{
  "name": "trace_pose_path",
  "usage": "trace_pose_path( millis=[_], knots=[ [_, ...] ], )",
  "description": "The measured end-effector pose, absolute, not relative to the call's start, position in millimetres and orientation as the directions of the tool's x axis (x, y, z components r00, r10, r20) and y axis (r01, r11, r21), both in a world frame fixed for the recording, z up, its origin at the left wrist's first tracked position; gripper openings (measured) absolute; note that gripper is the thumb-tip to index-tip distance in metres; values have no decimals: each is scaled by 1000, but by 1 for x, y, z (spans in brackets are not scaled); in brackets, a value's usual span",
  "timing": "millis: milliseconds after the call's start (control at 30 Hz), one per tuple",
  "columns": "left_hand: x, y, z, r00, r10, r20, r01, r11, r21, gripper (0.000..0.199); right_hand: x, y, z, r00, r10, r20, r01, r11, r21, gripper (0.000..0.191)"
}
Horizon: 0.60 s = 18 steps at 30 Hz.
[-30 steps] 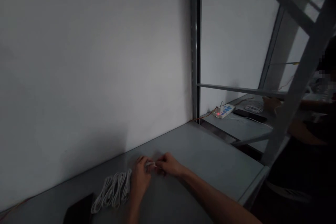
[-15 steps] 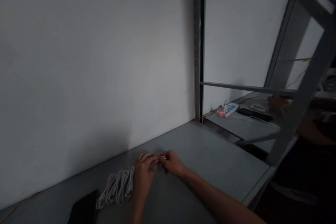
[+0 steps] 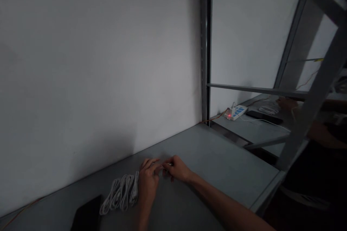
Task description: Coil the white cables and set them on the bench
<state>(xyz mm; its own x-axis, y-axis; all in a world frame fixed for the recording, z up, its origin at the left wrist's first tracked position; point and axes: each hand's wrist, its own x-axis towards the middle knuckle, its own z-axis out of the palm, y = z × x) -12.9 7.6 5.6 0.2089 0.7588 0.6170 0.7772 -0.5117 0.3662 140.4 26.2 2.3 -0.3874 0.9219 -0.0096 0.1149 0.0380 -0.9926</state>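
My left hand [image 3: 148, 177] and my right hand [image 3: 178, 169] meet low over the grey tabletop [image 3: 195, 148]. Between their fingertips is a thin white cable end [image 3: 162, 166], mostly covered by the fingers. My right hand pinches it with thumb and forefinger. The left thumb and forefinger are closed at its other side, while the remaining left fingers stretch forward. Beside my left wrist lie several coiled white cables [image 3: 120, 193] in a row. Left of these rests a flat black object [image 3: 87, 213], partly cut off by the frame.
A white wall [image 3: 108, 61] rises behind the table. At right, beyond a grey metal frame [image 3: 300, 126], a power strip [image 3: 235, 112] with a red light, a black phone-like slab [image 3: 264, 117] and a white coil [image 3: 269, 109] lie near another person's hand [image 3: 287, 104].
My fingers have shifted slightly around the white cable end, and less of it shows. The hands stay in nearly the same place; the view has moved a little.
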Motion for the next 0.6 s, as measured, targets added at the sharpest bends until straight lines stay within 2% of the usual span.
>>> trace_pose_path(
  millis=[133, 400, 500, 600],
  knots=[
    [-14, 9, 4, 248, 778, 578, 792, -506, 341, 32, 142, 27, -1, -394, 919, 11, 203, 98, -974, 29],
    [-13, 7, 6, 271, 817, 509, 785, -493, 374, 33, 144, 26, 0, -401, 912, 87, 346, 238, -908, 29],
    [-11, 6, 9, 290, 827, 481, 800, -485, 352, 29, 145, 26, 1, -418, 906, 67, 383, 242, -892, 29],
    [-9, 6, 12, 247, 855, 456, 804, -443, 396, 26, 147, 26, 2, -456, 890, 23, 343, 199, -918, 28]
  ],
)
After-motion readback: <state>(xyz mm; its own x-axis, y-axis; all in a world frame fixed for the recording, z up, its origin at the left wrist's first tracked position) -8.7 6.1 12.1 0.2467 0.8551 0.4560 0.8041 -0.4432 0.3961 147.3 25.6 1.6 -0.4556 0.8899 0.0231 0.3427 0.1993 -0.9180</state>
